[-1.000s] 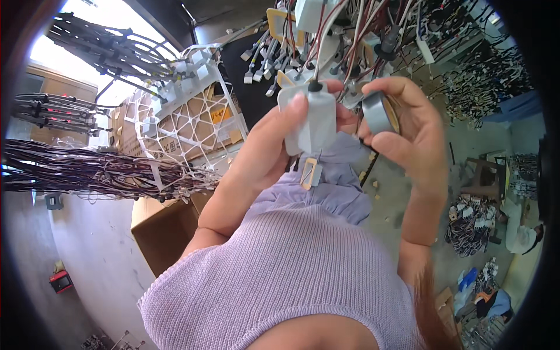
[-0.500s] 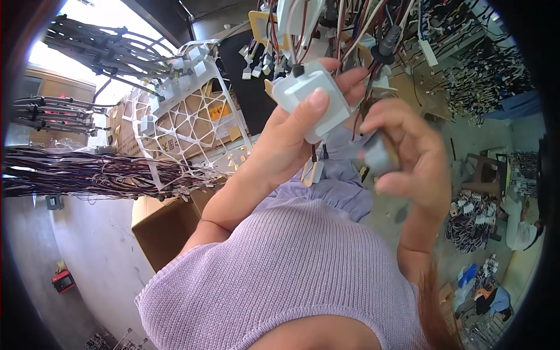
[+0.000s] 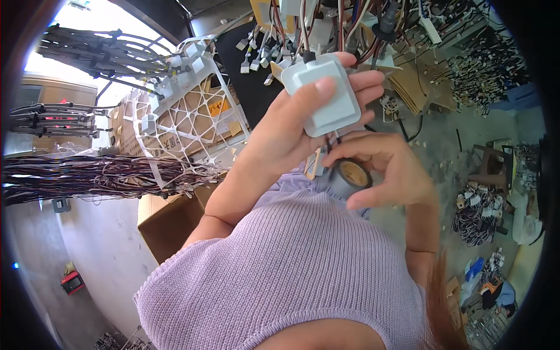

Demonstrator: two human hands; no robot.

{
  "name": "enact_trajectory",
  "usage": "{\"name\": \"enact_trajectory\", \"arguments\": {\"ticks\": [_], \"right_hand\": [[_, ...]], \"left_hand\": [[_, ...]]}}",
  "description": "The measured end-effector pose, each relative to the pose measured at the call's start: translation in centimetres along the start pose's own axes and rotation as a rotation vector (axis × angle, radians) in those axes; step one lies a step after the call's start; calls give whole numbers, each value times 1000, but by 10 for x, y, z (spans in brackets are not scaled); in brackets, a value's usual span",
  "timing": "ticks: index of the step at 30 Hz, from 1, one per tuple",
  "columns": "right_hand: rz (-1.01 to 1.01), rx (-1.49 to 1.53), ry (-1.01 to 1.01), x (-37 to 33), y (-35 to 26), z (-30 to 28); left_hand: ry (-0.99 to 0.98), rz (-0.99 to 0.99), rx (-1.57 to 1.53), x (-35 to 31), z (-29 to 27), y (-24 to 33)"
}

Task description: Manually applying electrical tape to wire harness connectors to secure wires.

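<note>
My left hand point(image 3: 283, 128) holds a flat white plastic housing point(image 3: 329, 102) on its palm, the thumb pressed across the housing's face and the other fingers showing beyond its right edge. A black cable fitting point(image 3: 309, 56) sits at the housing's top, with wires running up from it. Dark wire also comes out at the bottom end. Just below, my right hand point(image 3: 402, 169) curls round a roll of grey tape point(image 3: 344, 185) with a brown core. Its fingertips are close to the lower wire; blur hides whether they touch it.
Wires with white connectors point(image 3: 251, 58) hang ahead. To the left are a white lattice rack point(image 3: 192, 125) before cardboard, a thick wire bundle point(image 3: 111, 178) and an open cardboard box point(image 3: 175, 224). Heaps of cable point(image 3: 478, 216) lie on the right.
My right hand has brought the tape roll left and down, under the housing, and turned it so its core shows. The left hand and housing have shifted slightly right.
</note>
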State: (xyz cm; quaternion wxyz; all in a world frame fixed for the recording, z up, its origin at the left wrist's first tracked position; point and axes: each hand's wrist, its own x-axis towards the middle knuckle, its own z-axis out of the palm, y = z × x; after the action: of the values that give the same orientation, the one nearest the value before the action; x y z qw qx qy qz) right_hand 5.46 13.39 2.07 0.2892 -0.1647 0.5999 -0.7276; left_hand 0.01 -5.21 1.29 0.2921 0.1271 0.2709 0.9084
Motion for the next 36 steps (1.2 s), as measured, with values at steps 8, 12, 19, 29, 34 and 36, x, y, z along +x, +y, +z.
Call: {"name": "enact_trajectory", "arguments": {"ticks": [8, 12, 19, 29, 34, 36], "right_hand": [[-6, -81, 7, -12, 0, -13], [-39, -104, -14, -14, 3, -12], [-327, -42, 168, -13, -33, 5], [-314, -636, 481, 2, -36, 3], [-416, -888, 364, 0, -45, -4], [-459, -1016, 310, 3, -51, -5]], "left_hand": [[61, -137, -252, 8, -3, -3], [-5, -130, -302, 9, -5, -5], [20, 125, 482, -1, -8, -4], [134, 413, 1179, -25, 3, -13], [112, 382, 1282, -30, 0, -8], [111, 392, 1269, -31, 0, -10]]}}
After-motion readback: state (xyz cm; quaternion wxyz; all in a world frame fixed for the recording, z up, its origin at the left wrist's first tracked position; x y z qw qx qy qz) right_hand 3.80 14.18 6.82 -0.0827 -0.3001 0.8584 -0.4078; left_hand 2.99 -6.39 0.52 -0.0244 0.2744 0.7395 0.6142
